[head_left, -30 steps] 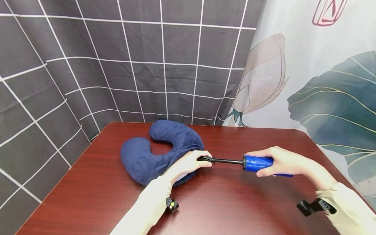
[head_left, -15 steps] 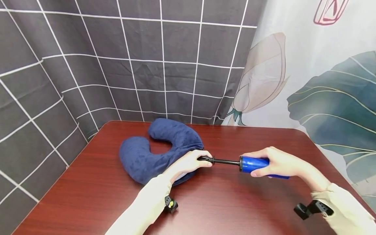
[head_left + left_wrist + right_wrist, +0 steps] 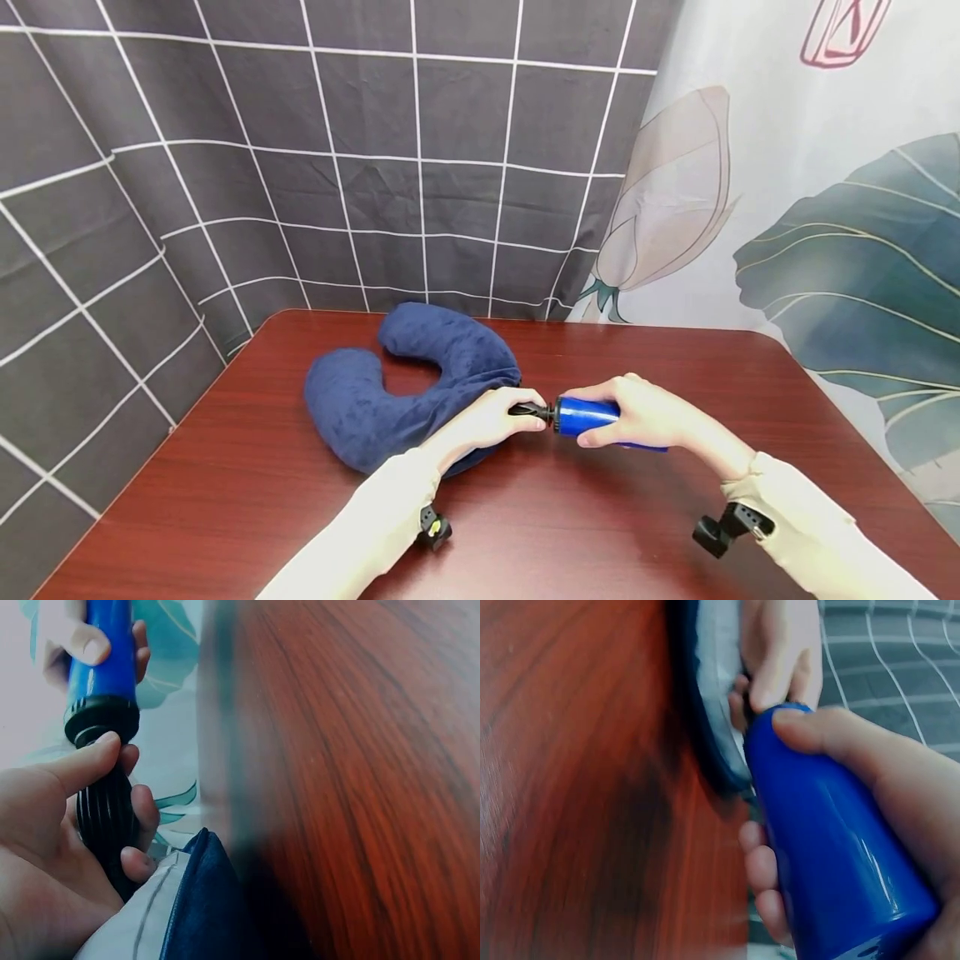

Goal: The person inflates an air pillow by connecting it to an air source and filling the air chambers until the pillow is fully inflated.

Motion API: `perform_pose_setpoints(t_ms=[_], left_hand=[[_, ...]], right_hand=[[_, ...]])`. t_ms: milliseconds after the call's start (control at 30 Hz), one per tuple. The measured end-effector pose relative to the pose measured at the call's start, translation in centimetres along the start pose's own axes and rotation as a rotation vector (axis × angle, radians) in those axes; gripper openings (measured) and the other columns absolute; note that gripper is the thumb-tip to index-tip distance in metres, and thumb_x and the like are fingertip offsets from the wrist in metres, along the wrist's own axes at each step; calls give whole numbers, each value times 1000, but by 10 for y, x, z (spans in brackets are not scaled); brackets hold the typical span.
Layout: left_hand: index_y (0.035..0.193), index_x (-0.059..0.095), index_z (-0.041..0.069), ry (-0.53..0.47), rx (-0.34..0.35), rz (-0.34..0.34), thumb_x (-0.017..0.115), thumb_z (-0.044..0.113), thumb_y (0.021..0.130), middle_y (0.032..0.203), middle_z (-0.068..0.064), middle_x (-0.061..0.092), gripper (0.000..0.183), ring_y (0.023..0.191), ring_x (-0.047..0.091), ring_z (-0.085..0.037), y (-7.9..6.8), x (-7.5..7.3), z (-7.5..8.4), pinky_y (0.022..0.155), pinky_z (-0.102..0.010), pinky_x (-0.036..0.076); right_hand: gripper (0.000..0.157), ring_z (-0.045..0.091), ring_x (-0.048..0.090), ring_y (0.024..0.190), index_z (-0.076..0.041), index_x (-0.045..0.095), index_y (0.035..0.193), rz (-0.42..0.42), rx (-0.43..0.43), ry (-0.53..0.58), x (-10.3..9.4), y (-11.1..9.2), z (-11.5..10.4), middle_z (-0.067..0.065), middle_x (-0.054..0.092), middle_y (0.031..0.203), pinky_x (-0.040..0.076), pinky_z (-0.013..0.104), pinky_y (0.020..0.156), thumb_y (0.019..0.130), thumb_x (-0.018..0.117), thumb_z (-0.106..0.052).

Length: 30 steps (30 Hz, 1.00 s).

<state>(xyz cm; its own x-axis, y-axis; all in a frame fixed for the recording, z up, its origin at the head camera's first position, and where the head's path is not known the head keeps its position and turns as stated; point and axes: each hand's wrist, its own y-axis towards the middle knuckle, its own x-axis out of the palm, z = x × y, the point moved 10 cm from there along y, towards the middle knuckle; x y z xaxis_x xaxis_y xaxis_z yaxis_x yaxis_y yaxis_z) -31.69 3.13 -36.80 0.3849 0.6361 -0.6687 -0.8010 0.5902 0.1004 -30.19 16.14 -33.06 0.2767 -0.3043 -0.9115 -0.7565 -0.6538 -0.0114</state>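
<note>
A blue hand pump [image 3: 587, 416] with a black handle [image 3: 105, 814] lies level between my two hands above the table. My left hand [image 3: 498, 417] grips the ribbed black handle, beside the pillow's open zip edge. Around the blue barrel, the fingers of my right hand [image 3: 637, 412] are wrapped, thumb along its side in the right wrist view. The pump is pushed together, barrel end close against the handle, with hardly any rod showing. A navy U-shaped neck pillow [image 3: 352, 408] lies left of the hands; its pale lining [image 3: 154, 907] shows at the zip, partly hidden by my left hand.
The reddish-brown wooden table [image 3: 525, 533] carries the pillow. Behind it hangs a dark grey curtain [image 3: 375, 183] with white grid lines, and a pale curtain [image 3: 765, 208] with plant prints is at the right. Each wrist wears a black camera mount [image 3: 731, 529].
My right hand has moved left with the blue barrel, so the black rod has slid into it. My left hand keeps the handle in nearly the same place.
</note>
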Motion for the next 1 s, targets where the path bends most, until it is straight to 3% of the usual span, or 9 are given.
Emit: perform_pose_setpoints(t_ms=[433,1000], left_hand=[[104,68,21,86,76,-7,67,29,92,87,6,65,15,77,50,-4,-4,0,5,74,-19,40],[104,68,18,103,108,-9,67,29,92,89,5,68,16,79,52,-2,-3,-4,6,76,-17,41]], right_hand=[[64,10,65,86,-21,62,133,8,66,-53,-9,-19,-1,2,73,109,52,23,67,79,76,-52],[62,-4,60,86,-27,57,138,21,-24,-60,-42,-76,26,-3,72,111,51,21,66,82,78,-44]])
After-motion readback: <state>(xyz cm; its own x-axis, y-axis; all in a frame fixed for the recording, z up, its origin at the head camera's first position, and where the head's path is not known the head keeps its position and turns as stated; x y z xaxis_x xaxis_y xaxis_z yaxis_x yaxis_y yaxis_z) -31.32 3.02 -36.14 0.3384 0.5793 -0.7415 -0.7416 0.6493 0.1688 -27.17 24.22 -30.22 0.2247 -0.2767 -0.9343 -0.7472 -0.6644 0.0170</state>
